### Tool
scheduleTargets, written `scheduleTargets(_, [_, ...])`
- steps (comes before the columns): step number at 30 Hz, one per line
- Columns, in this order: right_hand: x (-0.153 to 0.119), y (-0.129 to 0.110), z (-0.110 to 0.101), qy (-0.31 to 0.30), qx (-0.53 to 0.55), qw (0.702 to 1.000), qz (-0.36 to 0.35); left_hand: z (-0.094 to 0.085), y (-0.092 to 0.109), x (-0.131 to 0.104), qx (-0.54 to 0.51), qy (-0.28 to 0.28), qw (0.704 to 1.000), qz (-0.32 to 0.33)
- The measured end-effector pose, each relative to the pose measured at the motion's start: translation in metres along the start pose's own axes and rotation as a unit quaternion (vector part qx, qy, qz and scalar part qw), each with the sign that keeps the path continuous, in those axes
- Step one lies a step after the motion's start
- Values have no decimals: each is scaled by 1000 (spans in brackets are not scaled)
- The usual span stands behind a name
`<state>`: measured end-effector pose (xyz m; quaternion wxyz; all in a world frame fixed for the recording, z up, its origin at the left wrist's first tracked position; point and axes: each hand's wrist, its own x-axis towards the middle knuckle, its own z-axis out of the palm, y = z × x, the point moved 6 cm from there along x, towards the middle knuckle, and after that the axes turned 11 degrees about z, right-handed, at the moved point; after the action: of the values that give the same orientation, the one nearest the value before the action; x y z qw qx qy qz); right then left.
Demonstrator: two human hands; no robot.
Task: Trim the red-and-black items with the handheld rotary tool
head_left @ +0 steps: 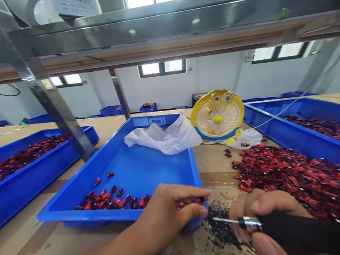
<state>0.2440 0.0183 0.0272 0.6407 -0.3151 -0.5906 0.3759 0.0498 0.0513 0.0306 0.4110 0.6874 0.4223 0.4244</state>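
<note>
Thumb and forefinger of the left hand (164,205) are closed on a small red-and-black piece (200,200), low and right of centre in the frame, by the near right corner of the middle blue tray (98,217). The right hand (275,246), lower right, is wrapped round a black-handled tool (291,231) with a bright metal collar. The hands are near each other but apart, and the thin metal tip (224,220) appears clear of the piece.

For good work with such a fine tip, I'd pinch the piece firmly near its end, fingertips out of the tip's line, and bring the tip in slowly with light pressure; pushing hard could twist the piece loose or slip into the thumb.

The tool lies nearly level, its long axis running across the frame, tip pointing left towards the left hand's fingertips. The piece seems to lie roughly crosswise too, but the fingers cover much of it, so I can't tell which end faces the tip.

Just beneath the tool, black crumbs (223,232) are scattered on the tabletop (214,164). Loose red-and-black pieces (102,200) line the near side of the middle tray, and a big heap (290,172) spreads at right. Beyond stand a crumpled plastic bag (169,139) and a yellow fan (218,117).
</note>
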Motion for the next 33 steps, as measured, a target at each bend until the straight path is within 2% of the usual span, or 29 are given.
scheduleTargets(2, [3,-1,5,-22,33,999,12,-1,-7,0,-11,-4,1000,9])
scheduleTargets(6, [4,-3,7,-14,-36,999,8,-2,-14,-4,-16,-29,999,24])
scheduleTargets(8, [4,-4,8,-22,-38,999,-4,-2,-10,-6,27,-48,996,69])
scheduleTargets(10, [5,-2,12,-35,-19,999,-7,-1,-1,-8,70,-63,985,143])
scheduleTargets(13, [7,4,16,-47,2,999,4,-2,6,-10,88,-71,968,223])
scheduleTargets(15, [8,10,16,-39,13,999,22,-3,3,-11,95,-76,969,216])
scheduleTargets(20, [8,10,13,-28,3,999,28,-5,-13,-13,105,-106,982,119])
scheduleTargets(22, [8,7,13,-36,-8,999,23,-5,-13,-13,110,-109,980,124])
scheduleTargets(28, [5,6,13,-61,-21,997,35,-5,3,-10,105,-102,966,212])
scheduleTargets(33, [1,10,16,-64,-17,997,51,-1,2,-10,129,-134,963,193])
